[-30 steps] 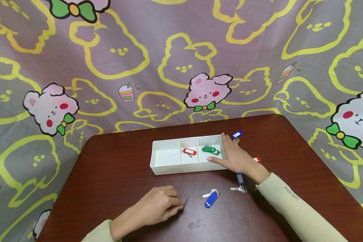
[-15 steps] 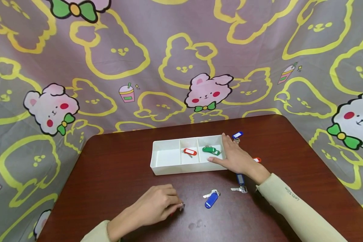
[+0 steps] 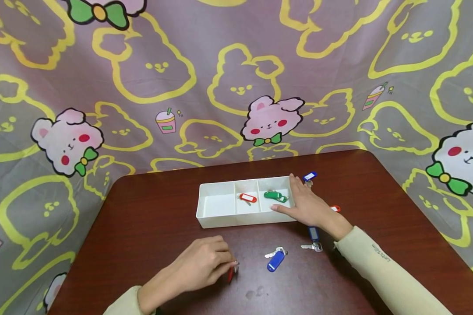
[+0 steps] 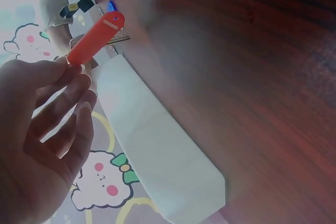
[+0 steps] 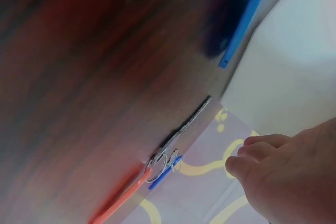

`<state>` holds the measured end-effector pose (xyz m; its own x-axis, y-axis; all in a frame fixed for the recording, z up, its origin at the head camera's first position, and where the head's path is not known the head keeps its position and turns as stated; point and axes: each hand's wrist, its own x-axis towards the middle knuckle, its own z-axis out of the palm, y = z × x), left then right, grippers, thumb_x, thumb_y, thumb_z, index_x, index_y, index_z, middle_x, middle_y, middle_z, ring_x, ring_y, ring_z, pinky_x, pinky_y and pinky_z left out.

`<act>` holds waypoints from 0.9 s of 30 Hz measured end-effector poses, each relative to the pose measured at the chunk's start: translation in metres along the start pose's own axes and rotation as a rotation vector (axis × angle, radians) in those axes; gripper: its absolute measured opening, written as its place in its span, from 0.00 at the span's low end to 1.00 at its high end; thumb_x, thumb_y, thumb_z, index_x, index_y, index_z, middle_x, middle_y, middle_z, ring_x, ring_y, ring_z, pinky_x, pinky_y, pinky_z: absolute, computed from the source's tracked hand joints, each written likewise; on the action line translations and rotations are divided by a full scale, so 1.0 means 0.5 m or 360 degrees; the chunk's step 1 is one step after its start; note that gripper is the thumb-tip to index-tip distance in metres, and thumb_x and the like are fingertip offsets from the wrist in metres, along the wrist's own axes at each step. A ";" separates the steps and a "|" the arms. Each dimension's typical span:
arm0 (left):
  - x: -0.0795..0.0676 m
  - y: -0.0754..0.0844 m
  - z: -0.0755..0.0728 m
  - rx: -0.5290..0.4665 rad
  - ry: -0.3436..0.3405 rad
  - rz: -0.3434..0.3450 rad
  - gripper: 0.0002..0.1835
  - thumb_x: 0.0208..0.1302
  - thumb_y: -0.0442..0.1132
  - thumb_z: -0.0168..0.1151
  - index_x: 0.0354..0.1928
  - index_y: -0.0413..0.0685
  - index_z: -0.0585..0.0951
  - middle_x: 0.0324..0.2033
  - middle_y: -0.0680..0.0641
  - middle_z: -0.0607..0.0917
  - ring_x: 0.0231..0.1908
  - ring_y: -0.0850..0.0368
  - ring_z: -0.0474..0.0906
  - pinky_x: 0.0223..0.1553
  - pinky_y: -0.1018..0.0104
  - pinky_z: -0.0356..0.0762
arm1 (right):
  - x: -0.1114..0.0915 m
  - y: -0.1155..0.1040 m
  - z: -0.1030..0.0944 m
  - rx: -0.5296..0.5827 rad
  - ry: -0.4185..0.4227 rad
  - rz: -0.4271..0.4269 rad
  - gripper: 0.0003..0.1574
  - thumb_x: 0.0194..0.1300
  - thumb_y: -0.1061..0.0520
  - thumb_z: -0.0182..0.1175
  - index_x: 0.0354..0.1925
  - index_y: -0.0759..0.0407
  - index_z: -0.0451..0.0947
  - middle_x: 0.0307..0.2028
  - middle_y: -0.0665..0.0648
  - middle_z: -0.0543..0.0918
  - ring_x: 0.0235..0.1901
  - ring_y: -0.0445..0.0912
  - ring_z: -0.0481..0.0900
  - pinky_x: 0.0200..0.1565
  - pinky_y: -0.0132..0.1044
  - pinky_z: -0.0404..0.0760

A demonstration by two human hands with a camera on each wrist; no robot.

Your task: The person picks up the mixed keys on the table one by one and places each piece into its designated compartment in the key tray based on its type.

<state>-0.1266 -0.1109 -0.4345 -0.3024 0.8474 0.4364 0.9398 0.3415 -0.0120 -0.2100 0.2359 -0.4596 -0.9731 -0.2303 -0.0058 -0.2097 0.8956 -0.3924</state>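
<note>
My left hand [image 3: 206,264] pinches a red key tag [image 4: 97,38] between thumb and fingertips, low over the table's front. A bit of its key's metal [image 3: 236,268] shows beside the fingertips. My right hand [image 3: 309,205] rests against the right end of a white divided tray [image 3: 244,220], its fingers stretched along the end and the thumb over the front rim. In the tray's middle compartment lies a red-tagged key [image 3: 247,198]. Green key tags [image 3: 275,195] lie in the right compartment. The left compartment holds nothing.
A blue-tagged key [image 3: 276,261] lies in front of the tray. Another blue key tag [image 3: 313,233] lies below my right wrist. Behind that hand are a blue tag [image 3: 310,176] and a partly hidden red tag [image 3: 335,208]. A patterned cloth [image 3: 205,87] surrounds the table.
The red key tag has turned in my left fingers, so more of its red shows below the fingertips. My left hand has shifted slightly left. The right hand and tray stay put.
</note>
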 end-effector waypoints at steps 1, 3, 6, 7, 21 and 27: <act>0.000 -0.001 -0.001 0.0002 0.0007 -0.0001 0.05 0.64 0.43 0.75 0.30 0.59 0.88 0.26 0.62 0.83 0.30 0.67 0.76 0.33 0.74 0.75 | 0.000 0.001 0.001 0.0000 -0.0002 0.0002 0.80 0.65 0.15 0.53 0.83 0.71 0.36 0.83 0.74 0.47 0.83 0.69 0.47 0.81 0.63 0.53; 0.001 -0.003 -0.002 -0.0010 0.0024 -0.0011 0.05 0.64 0.42 0.75 0.30 0.58 0.88 0.26 0.62 0.84 0.30 0.67 0.77 0.33 0.74 0.75 | 0.000 0.002 0.001 0.0000 -0.0007 0.0007 0.80 0.65 0.15 0.53 0.83 0.70 0.36 0.83 0.74 0.46 0.83 0.69 0.47 0.81 0.63 0.53; 0.001 -0.005 -0.004 -0.0088 0.0047 -0.0061 0.04 0.65 0.42 0.75 0.32 0.58 0.89 0.28 0.62 0.85 0.31 0.68 0.77 0.34 0.76 0.76 | 0.001 0.004 0.004 -0.0002 -0.0011 0.0009 0.80 0.65 0.15 0.53 0.83 0.70 0.35 0.83 0.74 0.46 0.83 0.69 0.47 0.81 0.63 0.53; 0.001 -0.006 -0.004 -0.0122 0.0054 -0.0085 0.03 0.66 0.42 0.74 0.33 0.58 0.89 0.28 0.62 0.85 0.32 0.69 0.78 0.34 0.77 0.76 | 0.001 0.004 0.004 0.0000 -0.0012 0.0011 0.80 0.65 0.15 0.52 0.83 0.70 0.35 0.83 0.74 0.46 0.83 0.69 0.47 0.81 0.63 0.53; 0.006 -0.025 -0.003 -0.0620 0.0300 -0.0239 0.04 0.69 0.36 0.71 0.40 0.52 0.91 0.29 0.60 0.88 0.31 0.71 0.79 0.33 0.84 0.75 | 0.001 0.004 0.004 0.0028 -0.0025 0.0029 0.81 0.64 0.14 0.52 0.84 0.68 0.34 0.84 0.73 0.45 0.83 0.69 0.47 0.79 0.65 0.57; 0.008 -0.025 -0.011 -0.0772 0.0325 -0.0397 0.06 0.68 0.34 0.71 0.41 0.54 0.91 0.28 0.59 0.89 0.30 0.74 0.79 0.27 0.85 0.73 | 0.002 0.004 0.004 0.0033 -0.0022 0.0024 0.81 0.64 0.14 0.52 0.84 0.69 0.34 0.84 0.73 0.45 0.83 0.70 0.47 0.79 0.65 0.57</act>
<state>-0.1386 -0.1139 -0.4277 -0.5323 0.6535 0.5381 0.8241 0.2545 0.5061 -0.2109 0.2364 -0.4622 -0.9747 -0.2221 -0.0247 -0.1926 0.8911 -0.4110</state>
